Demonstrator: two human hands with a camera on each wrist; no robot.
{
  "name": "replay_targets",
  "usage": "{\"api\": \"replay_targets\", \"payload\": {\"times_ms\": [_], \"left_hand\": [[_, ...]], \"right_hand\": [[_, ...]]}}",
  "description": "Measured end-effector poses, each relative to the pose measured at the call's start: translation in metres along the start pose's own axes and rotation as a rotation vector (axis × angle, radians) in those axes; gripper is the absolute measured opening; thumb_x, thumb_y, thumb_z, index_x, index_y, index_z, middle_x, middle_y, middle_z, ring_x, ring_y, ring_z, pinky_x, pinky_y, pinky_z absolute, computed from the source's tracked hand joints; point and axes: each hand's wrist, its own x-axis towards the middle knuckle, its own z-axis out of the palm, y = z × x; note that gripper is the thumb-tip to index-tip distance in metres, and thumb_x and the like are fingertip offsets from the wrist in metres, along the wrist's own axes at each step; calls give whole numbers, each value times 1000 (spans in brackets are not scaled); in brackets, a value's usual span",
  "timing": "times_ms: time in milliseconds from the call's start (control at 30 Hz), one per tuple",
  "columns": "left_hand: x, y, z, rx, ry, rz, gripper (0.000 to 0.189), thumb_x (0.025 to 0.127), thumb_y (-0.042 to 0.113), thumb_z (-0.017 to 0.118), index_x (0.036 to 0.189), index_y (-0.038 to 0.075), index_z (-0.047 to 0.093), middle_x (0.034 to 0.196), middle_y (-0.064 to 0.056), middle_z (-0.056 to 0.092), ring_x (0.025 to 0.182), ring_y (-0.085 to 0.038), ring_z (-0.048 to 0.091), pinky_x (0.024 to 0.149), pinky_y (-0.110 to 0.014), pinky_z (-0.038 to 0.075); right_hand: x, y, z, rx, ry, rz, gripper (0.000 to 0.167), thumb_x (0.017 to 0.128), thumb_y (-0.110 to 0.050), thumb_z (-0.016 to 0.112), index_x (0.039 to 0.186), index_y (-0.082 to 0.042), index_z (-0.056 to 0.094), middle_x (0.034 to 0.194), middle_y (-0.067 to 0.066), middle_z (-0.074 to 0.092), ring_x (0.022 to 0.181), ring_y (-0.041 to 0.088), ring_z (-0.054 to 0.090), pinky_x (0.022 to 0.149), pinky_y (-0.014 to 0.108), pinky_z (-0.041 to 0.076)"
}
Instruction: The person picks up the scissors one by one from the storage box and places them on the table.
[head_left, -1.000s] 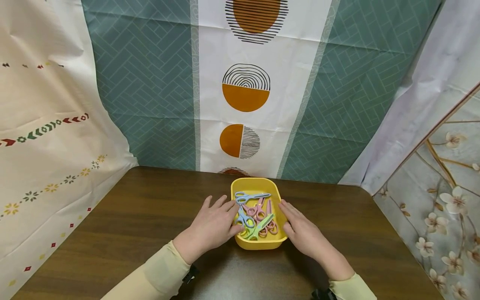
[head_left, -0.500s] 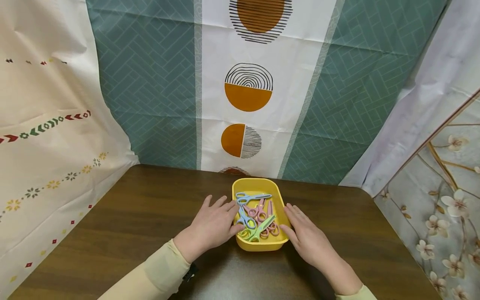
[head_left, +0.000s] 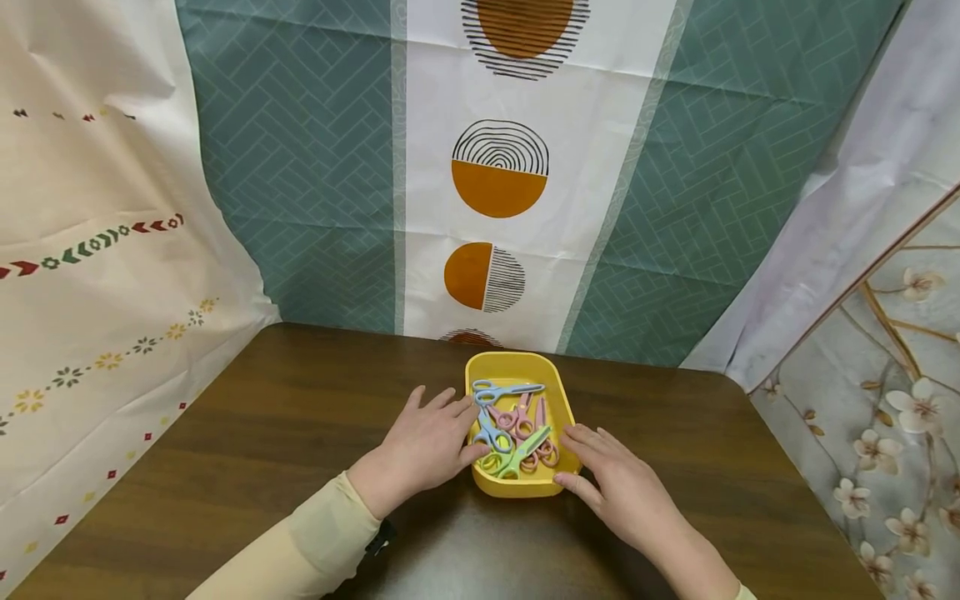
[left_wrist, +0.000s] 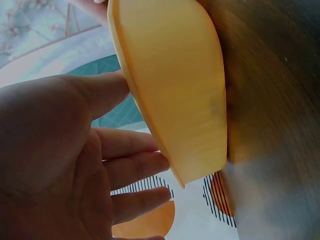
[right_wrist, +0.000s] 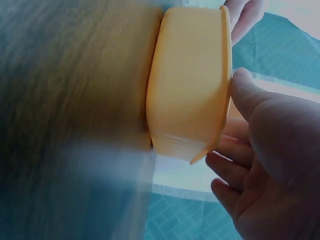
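at either side of the yellow box on the desk, the left hand and right hand touch its rim, fingers relaxed, gripping nothing; scissors lie inside it. even pressure from both sides should keep it steady.

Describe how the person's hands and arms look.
The left hand and right hand are ungloved. The left sleeve is pale yellow, with a duller patch; a small black device sits at that wrist. Only a sliver of pale right sleeve shows.
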Motion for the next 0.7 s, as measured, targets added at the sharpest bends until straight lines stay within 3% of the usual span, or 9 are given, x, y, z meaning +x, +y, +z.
{"api": "replay_targets", "payload": {"times_ms": [433, 700], "left_hand": [[4, -2, 4, -15, -2, 6, 69, 110, 61, 59, 159, 13, 59, 165, -5, 56, 155, -34, 47, 125, -69, 29], [4, -2, 6, -27, -15, -1, 70, 110, 59, 61, 160, 11, 58, 165, -6, 55, 156, -33, 46, 125, -69, 29]], "right_hand": [[-5, 10, -1, 13, 63, -142, 42, 98, -37, 84, 134, -17, 82, 149, 3, 69, 150, 25, 56, 120, 52, 44], [-7, 9, 2, 2, 193, -268, 31, 90, -25, 93, 120, -16, 87, 132, -2, 79, 134, 24, 69, 104, 50, 58]]}}
